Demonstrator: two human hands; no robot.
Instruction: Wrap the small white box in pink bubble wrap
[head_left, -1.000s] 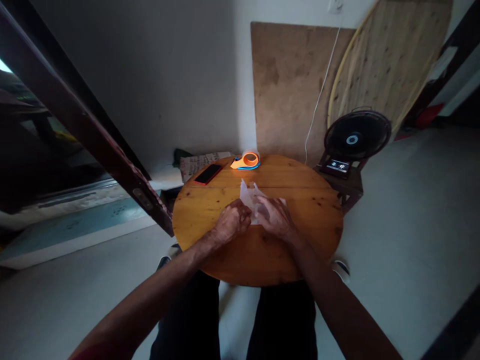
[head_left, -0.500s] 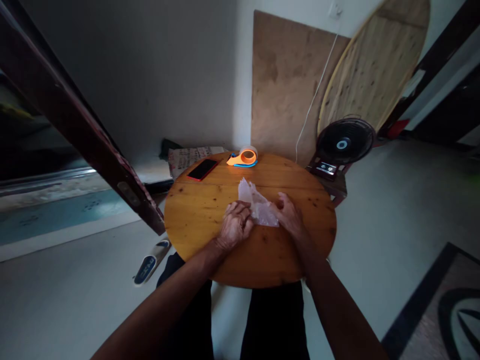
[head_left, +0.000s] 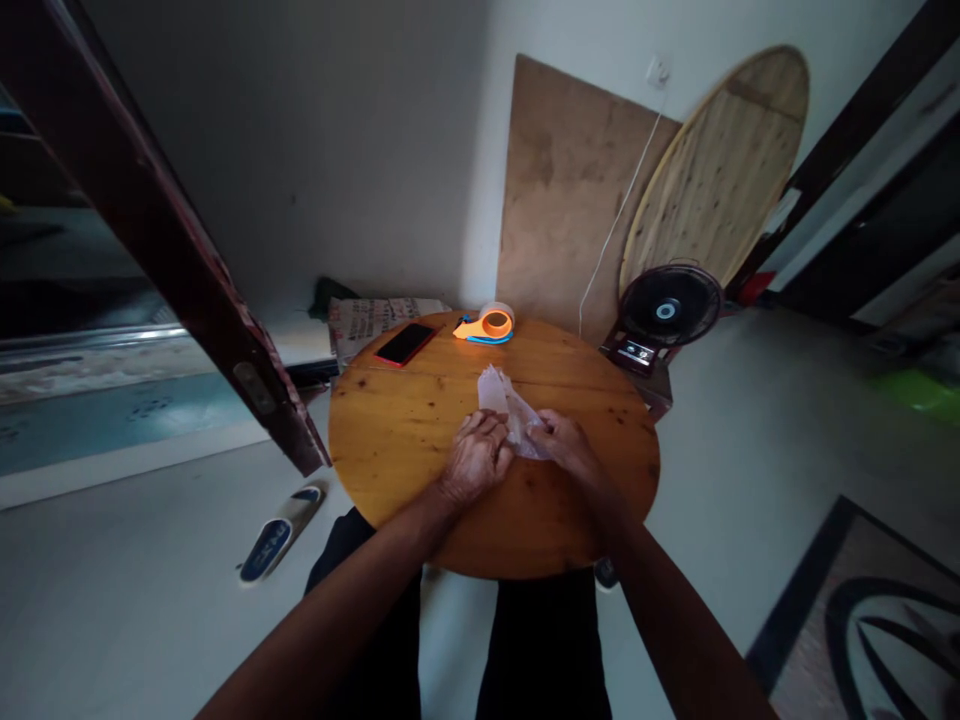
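A thin, whitish translucent plastic bag lies crumpled and partly folded on the round wooden table. My left hand rests on its near left part, fingers curled and pressed together on the plastic. At the bag's right side, my right hand pinches the edge between thumb and fingers. The bag's far end, with a ragged edge, points away from me. Parts of the plastic under both hands are hidden.
Toward the table's far edge stand an orange tape dispenser and a red-edged phone. A black fan is at the back right. Boards lean on the wall. A slipper lies on the floor at left.
My right hand has moved inward, and its raised fingers have closed on the bag's right side. The bag's right part is drawn in narrower. My left hand stays nearly in place.
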